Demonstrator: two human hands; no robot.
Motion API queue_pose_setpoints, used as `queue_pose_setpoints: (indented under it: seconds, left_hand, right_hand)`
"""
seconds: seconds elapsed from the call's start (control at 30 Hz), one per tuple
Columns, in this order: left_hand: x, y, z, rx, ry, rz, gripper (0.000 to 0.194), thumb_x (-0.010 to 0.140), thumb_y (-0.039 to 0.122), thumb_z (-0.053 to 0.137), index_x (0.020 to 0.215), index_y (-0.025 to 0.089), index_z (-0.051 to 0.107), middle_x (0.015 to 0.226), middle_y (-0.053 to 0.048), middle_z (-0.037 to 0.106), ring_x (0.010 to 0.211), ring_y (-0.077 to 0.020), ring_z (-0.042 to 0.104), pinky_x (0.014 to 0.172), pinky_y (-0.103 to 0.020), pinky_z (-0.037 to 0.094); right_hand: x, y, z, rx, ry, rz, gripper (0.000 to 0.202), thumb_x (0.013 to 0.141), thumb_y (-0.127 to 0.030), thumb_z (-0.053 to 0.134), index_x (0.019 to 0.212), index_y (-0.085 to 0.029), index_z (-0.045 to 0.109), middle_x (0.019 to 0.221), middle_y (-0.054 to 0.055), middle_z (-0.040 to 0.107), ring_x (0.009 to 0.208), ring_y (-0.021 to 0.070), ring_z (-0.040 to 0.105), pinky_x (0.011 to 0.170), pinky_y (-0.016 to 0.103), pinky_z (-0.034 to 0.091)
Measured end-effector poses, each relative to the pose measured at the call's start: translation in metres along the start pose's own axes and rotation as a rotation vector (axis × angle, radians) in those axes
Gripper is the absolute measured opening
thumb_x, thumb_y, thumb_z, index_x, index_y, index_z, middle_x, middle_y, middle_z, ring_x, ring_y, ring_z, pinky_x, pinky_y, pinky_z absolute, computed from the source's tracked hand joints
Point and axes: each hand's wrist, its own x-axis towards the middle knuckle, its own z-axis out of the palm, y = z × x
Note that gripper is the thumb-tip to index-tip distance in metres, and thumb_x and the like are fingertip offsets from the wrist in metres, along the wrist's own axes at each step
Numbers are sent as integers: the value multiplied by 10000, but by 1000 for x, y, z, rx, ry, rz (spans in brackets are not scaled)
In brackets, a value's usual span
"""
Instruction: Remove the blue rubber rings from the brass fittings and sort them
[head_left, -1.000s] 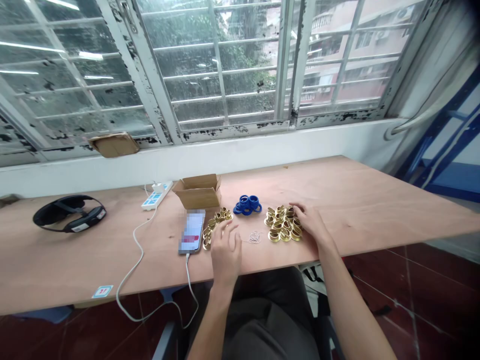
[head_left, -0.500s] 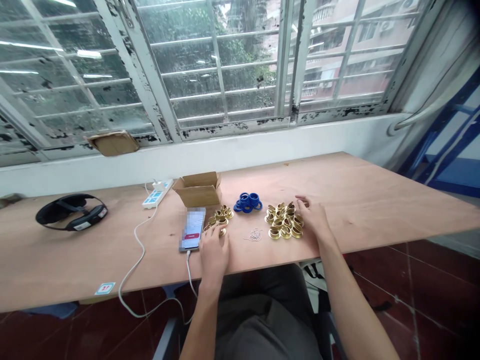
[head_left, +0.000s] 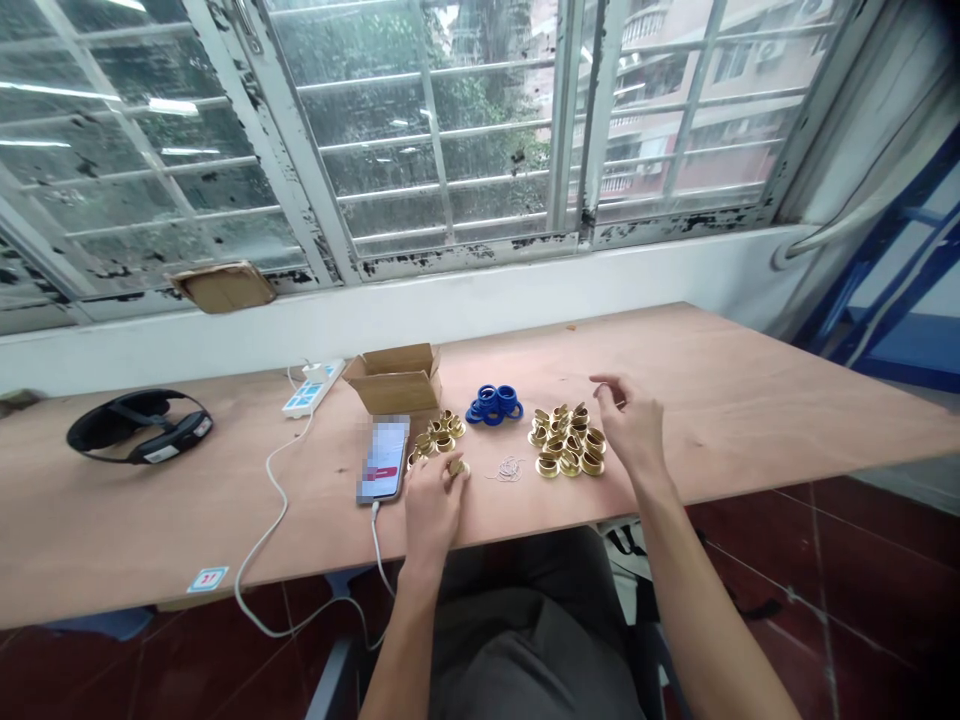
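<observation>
My left hand (head_left: pixel 433 505) is by the phone, its fingers closed on a gold-coloured flanged metal piece (head_left: pixel 459 467). Just beyond it lies a small cluster of similar gold pieces (head_left: pixel 445 424), partly hidden by the hand. My right hand (head_left: pixel 631 420) hovers at the right side of a larger pile of gold flanged pieces (head_left: pixel 568 440). Its fingers are apart and curved, with nothing visible between them. Several blue rings (head_left: pixel 495 404) are stacked between the two groups. A small tangle of white string-like loops (head_left: pixel 510 469) lies nearer to me.
A lit phone (head_left: pixel 384 460) with a white cable (head_left: pixel 281 490) lies left of my left hand. Behind it stand an open cardboard box (head_left: pixel 395 380) and a power strip (head_left: pixel 313 388). A black headset (head_left: pixel 142 425) rests at the far left. The table's front edge is close to my lap.
My left hand has drawn slightly toward me and right, bringing a gold piece away from the small cluster. My right hand has lifted slightly and turned, its fingers more spread.
</observation>
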Motion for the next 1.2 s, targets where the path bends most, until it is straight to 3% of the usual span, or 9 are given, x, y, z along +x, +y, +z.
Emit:
queue_pose_setpoints:
  seconds: [0.1,0.17,0.33,0.5,0.77,0.9,1.1,1.2]
  left_hand:
    - [-1,12,0,-238,89,-86,221,899,356,704,1087,245,743,973,-58,738,901,-249,655,875,-377,483]
    - [-1,22,2,-503,118,-193,260,933,448,656,1047,227,734,898,-39,708,817,-201,637,792,-316,494]
    - [-2,42,10,-1180,47,-514,369,885,543,690,837,189,597,669,47,516,541,-90,450,526,-201,417]
    - [-7,41,19,-1339,-70,-674,471,824,612,732,774,182,544,577,78,442,450,-52,337,419,-162,311]
    - [-12,35,30,-1210,-78,-526,384,859,546,713,829,191,570,592,87,444,436,-49,309,408,-168,268]
    - [-12,38,31,-1096,-28,-466,381,847,537,727,854,170,624,662,57,527,513,-65,406,465,-176,311]
    - [-12,40,34,-1106,79,-513,423,873,573,690,827,157,632,600,72,464,483,-61,350,449,-176,275]
    - [-12,39,35,-1121,138,-517,447,878,592,680,817,153,632,621,58,497,508,-67,406,476,-173,321]
  right_hand:
    - [-8,-22,2,110,-137,-15,273,960,-318,532,1067,-183,744,769,34,709,593,158,584,588,276,438]
    - [-15,-36,4,192,-296,-53,268,967,-339,551,1098,-183,725,754,23,692,603,156,582,572,265,430]
    - [-37,-67,16,295,-755,-206,183,974,-304,598,1099,-203,684,731,-14,662,644,142,593,623,251,436]
    - [-61,-74,42,336,-927,-238,94,951,-243,633,1038,-207,621,711,-37,646,641,138,603,615,233,423]
    - [-74,-69,62,211,-882,-259,138,860,-119,610,901,-216,519,663,-68,558,581,114,524,570,215,338]
    - [-75,-70,63,63,-797,-281,137,842,-129,613,883,-214,513,680,-52,583,595,122,541,584,227,322]
    - [-81,-73,67,44,-766,-207,59,868,-187,652,898,-207,604,731,0,693,644,155,627,604,241,365]
    - [-83,-74,71,75,-742,-144,76,893,-249,659,832,-209,642,719,19,715,646,172,650,614,260,395]
